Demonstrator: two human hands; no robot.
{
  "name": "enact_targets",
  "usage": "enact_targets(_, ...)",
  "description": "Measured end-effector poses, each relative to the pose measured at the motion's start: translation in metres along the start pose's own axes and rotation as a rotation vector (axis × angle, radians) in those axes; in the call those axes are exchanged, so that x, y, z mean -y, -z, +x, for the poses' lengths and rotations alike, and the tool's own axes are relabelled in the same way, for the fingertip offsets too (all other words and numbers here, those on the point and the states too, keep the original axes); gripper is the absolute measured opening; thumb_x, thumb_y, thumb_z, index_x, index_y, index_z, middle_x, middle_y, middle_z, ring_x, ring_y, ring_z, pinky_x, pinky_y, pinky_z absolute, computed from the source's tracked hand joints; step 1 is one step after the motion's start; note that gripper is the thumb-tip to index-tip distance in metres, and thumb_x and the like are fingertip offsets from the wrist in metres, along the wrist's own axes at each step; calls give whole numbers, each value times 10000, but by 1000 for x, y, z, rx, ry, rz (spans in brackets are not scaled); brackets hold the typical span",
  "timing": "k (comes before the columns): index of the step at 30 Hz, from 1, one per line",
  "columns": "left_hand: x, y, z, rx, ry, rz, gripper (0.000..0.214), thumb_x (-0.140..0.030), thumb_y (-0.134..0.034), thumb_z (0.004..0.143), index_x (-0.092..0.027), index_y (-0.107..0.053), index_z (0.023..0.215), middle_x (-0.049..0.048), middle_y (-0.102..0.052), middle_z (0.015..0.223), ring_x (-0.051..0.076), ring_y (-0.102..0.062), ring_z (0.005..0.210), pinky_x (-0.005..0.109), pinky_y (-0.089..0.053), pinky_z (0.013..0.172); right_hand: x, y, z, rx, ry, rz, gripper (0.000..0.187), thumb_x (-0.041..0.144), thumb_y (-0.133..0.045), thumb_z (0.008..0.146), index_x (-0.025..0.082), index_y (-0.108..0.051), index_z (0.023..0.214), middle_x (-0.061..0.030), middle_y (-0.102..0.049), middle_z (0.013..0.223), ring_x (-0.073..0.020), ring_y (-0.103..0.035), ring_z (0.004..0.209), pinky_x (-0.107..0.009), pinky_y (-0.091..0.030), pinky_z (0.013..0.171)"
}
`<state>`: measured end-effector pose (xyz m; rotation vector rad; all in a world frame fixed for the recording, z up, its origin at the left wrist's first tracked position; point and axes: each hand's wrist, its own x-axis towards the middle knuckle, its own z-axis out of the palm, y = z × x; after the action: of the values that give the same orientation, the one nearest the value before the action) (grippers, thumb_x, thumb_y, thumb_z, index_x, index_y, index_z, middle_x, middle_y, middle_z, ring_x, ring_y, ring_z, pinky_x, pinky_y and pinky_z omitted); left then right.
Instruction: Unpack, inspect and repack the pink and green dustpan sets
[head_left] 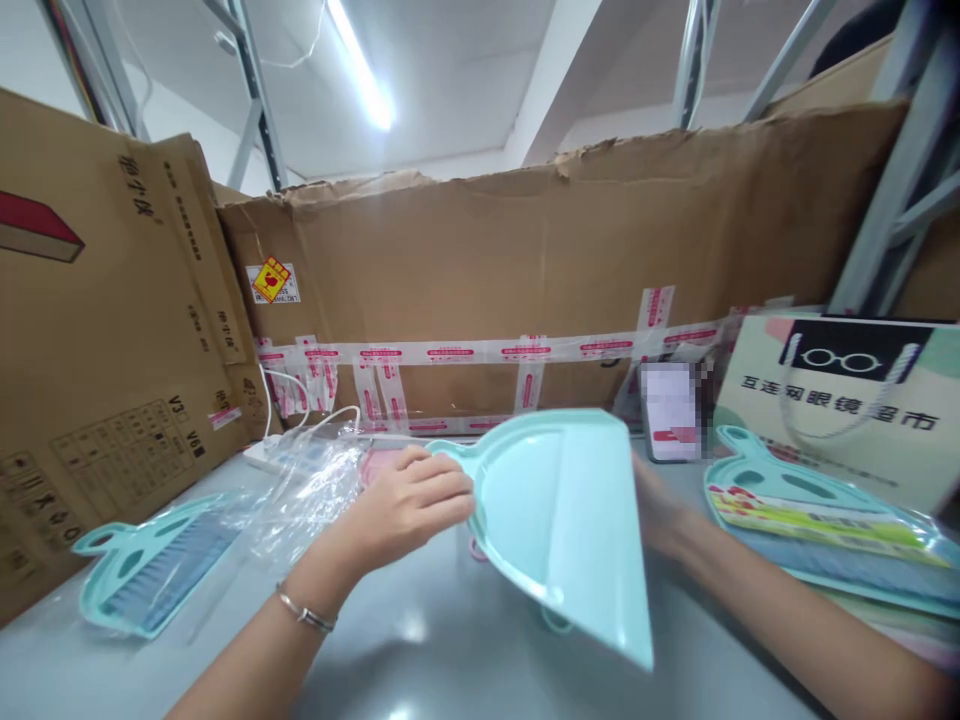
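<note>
A pale turquoise dustpan [529, 500] is held up above the grey table, tilted so that its inside faces me. My left hand [420, 500], with a silver bangle at the wrist, has its fingers closed around the handle end on the left. My right hand [654, 505] is at the dustpan's wide right edge, blurred and partly behind it. Its fingers are hidden, so I cannot tell whether they grip the pan. Below the pan, a small turquoise ring [556, 622] peeks out.
On the left lies a turquoise brush set [161, 565] beside crumpled clear plastic [307, 500] and a white power strip [262, 455]. Wrapped brush-and-dustpan sets [825, 520] are stacked at right, before a paper bag [847, 400]. A phone [671, 410] leans against a large cardboard box [465, 270].
</note>
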<state>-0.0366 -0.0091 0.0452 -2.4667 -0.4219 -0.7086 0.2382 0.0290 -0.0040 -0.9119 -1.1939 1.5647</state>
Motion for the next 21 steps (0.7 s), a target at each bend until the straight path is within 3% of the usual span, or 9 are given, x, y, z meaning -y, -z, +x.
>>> enact_targets(3, -3, -3, 2, 27, -79, 32, 223, -90, -381, 886, -197, -550, 788, 1, -681, 899, 120, -583, 895, 295, -361, 808, 9, -1, -12, 215, -140, 110, 721, 739, -412, 695, 145, -616, 1048, -133, -671, 991, -278, -622, 921, -378, -499, 774)
enact_targets(6, -3, -10, 0, -17, -134, 33, 171, -76, -443, 858, -185, -542, 772, 12, -681, 934, 132, -591, 924, 308, -376, 842, 5, -6, -17, 305, -183, -51, 635, 490, -689, 649, 199, -529, 1190, -82, -656, 1047, -228, -626, 914, -332, -496, 773)
enact_targets(8, -2, -16, -2, -115, -93, -3, 135, -70, -489, 832, -184, -556, 859, 37, -667, 999, 149, -581, 977, 316, -387, 867, -2, -12, -17, 311, -163, -179, 667, 359, -760, 599, 201, -521, 1201, -68, -662, 1022, -212, -634, 875, -315, -500, 746)
enact_targets(10, -3, -23, -4, -251, 130, -129, 240, -96, -492, 835, -203, -530, 1046, 75, -615, 1121, 166, -551, 1052, 323, -406, 886, -9, -21, -16, 234, -66, -247, 601, 394, -746, 601, 168, -575, 1131, -68, -676, 952, -204, -639, 807, -303, -502, 699)
enact_targets(12, -5, -28, -4, -307, 478, -408, 351, -169, -435, 873, -229, -430, 1218, 105, -551, 1216, 181, -533, 1092, 328, -442, 869, -14, -29, -15, 93, 67, -271, 546, 464, -704, 625, 156, -610, 1066, -65, -679, 906, -196, -632, 761, -291, -496, 655)
enact_targets(14, -8, -32, -2, -201, 741, -765, 382, -263, -394, 892, -234, -391, 1273, 107, -540, 1232, 196, -546, 1078, 331, -469, 843, -18, -35, -15, -24, 160, -277, 530, 495, -678, 641, 168, -609, 1052, -57, -677, 894, -191, -623, 746, -284, -489, 626)
enact_targets(16, -11, -35, 0, -57, 864, -994, 373, -334, -441, 862, -224, -478, 1216, 84, -593, 1160, 209, -575, 1016, 329, -475, 826, -20, -37, -16, -28, 175, -270, 525, 498, -670, 652, 174, -594, 1058, -57, -675, 893, -193, -619, 755, -285, -489, 628)
enact_targets(18, -11, -38, 1, -37, 965, -1028, 334, -356, -509, 810, -202, -583, 1097, 63, -646, 1043, 216, -591, 940, 327, -469, 808, -20, -33, -15, 34, 178, -257, 524, 514, -634, 688, 181, -566, 1086, -63, -671, 907, -196, -621, 768, -302, -493, 655)
enact_targets(21, -5, -39, 0, -303, 1187, -940, 316, -380, -527, 778, -170, -629, 991, 49, -664, 908, 207, -591, 837, 300, -463, 732, -19, -18, -10, 24, 323, -333, 466, 528, -420, 834, 202, -498, 1158, -78, -657, 946, -202, -616, 829, -358, -485, 744)
